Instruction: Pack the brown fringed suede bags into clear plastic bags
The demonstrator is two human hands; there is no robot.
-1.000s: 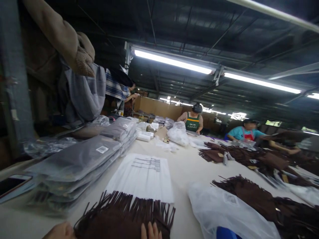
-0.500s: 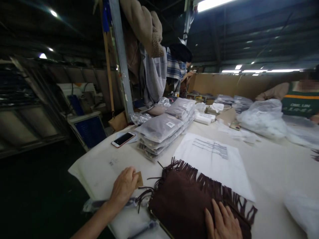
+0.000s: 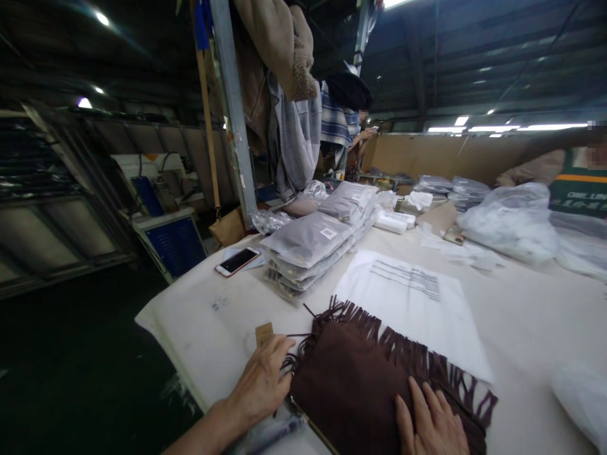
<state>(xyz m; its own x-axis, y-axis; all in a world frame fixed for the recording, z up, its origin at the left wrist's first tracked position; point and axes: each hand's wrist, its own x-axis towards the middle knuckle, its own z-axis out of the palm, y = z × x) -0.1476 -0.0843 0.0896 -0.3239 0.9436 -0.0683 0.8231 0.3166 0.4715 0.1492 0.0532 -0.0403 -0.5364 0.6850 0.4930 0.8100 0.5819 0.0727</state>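
Observation:
A dark brown fringed bag (image 3: 351, 373) lies flat on the table in front of me, a gold-coloured line running along its near left edge. My right hand (image 3: 431, 420) rests on its lower right part, fingers spread. At its left side is my left hand (image 3: 263, 379), with bent fingers and the thumb apart from the forefinger, next to the fringe strands at the corner. Just beyond the left knuckles shows a small tan card tag (image 3: 264, 333); its lower part is hidden by the hand. Under my left forearm, a clear plastic-wrapped item (image 3: 277, 433) is partly covered.
Ahead stands a stack of grey bagged packages (image 3: 308, 243), with a phone (image 3: 238, 261) to its left. A printed white plastic bag (image 3: 412, 303) lies beyond the fringe. A metal post (image 3: 236, 126) rises at the table's far left edge. Co-workers are at the back and far right.
My left hand has moved right, up to the fringe corner, and the tag now shows beyond its knuckles instead of at its fingertips. My right hand stays on the bag. The view has shifted slightly.

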